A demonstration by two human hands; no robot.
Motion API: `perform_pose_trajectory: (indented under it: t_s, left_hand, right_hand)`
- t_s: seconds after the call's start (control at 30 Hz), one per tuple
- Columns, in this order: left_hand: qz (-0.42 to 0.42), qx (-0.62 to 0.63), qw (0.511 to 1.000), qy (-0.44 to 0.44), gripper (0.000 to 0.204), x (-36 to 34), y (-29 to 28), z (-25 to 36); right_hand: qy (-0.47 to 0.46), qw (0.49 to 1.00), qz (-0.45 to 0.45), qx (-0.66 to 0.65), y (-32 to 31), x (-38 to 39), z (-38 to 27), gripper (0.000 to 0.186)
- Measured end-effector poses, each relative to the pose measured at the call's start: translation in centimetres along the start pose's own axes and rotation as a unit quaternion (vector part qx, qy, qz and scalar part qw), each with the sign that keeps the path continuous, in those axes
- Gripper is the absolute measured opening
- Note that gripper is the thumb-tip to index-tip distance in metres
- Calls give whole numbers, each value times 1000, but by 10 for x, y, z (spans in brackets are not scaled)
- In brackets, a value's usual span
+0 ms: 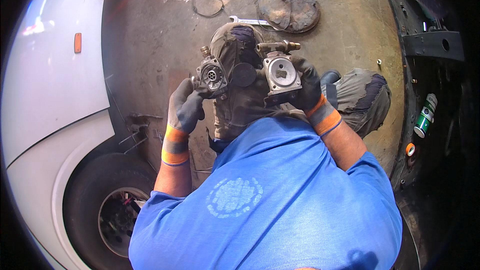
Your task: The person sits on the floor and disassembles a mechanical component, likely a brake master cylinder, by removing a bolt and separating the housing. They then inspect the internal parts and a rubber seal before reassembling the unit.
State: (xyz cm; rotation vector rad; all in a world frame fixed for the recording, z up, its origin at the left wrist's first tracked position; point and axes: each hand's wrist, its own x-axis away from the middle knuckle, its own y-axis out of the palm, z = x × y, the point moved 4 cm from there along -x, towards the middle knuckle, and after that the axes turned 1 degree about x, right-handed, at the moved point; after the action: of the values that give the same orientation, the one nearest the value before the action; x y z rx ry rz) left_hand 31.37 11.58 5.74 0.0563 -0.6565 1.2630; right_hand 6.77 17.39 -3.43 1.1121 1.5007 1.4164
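My left hand (186,104), in a grey glove with an orange cuff, grips a round-cored metal valve body (212,76) with a brass fitting on top, its inner face turned up. My right hand (308,86), gloved alike, holds a squarish metal housing (281,72) with a pale recessed face and a long fitting across its top. A dark round disc (244,74) sits between the two parts, over my bent leg (230,110); what supports it is unclear.
A white vehicle panel (55,60) and tyre (82,200) stand left. Ahead on the concrete floor lie a wrench (250,22), rusty round plate (299,9) and thin looped cable (209,12). At right are a dark metal frame (430,46), canister (426,116) and orange tape roll (410,149).
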Motion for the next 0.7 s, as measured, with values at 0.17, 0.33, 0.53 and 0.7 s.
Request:
perform_pose_trajectory:
  t_s: [0.17, 0.33, 0.53, 0.7]
  left_hand:
    - [-8, 133, 991, -32, 22, -6, -11, -21]
    - [-1, -5, 985, 173, 17, -18, -12, -24]
    - [82, 37, 996, 8, 20, -32, -1, -23]
    - [126, 13, 985, 119, 29, -44, 8, -29]
  right_hand:
    - [22, 999, 44, -14, -10, 2, 0, 57]
    - [9, 995, 94, 44, -16, 2, -2, 57]
    - [14, 992, 108, 58, -15, 6, 0, 59]
    - [5, 997, 73, 11, -28, 5, -1, 57]
